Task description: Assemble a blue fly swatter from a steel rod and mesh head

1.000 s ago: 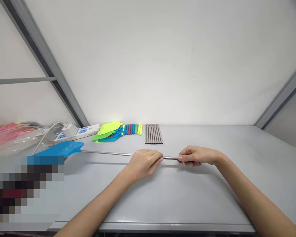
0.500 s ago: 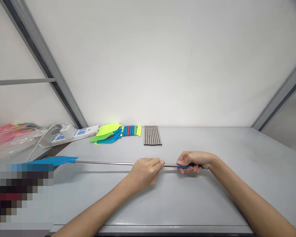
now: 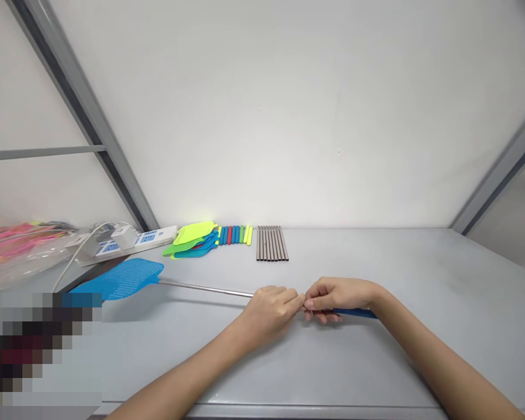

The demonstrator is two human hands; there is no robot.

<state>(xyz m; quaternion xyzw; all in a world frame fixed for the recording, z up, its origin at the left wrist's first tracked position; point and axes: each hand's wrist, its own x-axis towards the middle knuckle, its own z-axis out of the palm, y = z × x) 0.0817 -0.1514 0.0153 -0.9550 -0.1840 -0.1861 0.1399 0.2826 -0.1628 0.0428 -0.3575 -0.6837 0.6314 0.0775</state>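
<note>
The left hand [image 3: 273, 312] is wrapped around the slim silver metal rod [image 3: 205, 288] of a blue plastic mesh-headed fly swatter [image 3: 133, 279], held over the grey worktop [image 3: 354, 361]. Just beside it, the right hand [image 3: 336, 296] pinches the swatter, a blue handle [image 3: 356, 313] showing under its palm. Silver metal tubes [image 3: 272, 243] lie side by side behind.

The blue, metal-shafted flyswatter [image 3: 206, 289] is held crosswise, head [image 3: 133, 277] leftward.

grey table [image 3: 420, 262] | metal tubes [image 3: 272, 244], row | coloured sticks [image 3: 230, 235], row | swatter heads [image 3: 196, 233], piled
</note>
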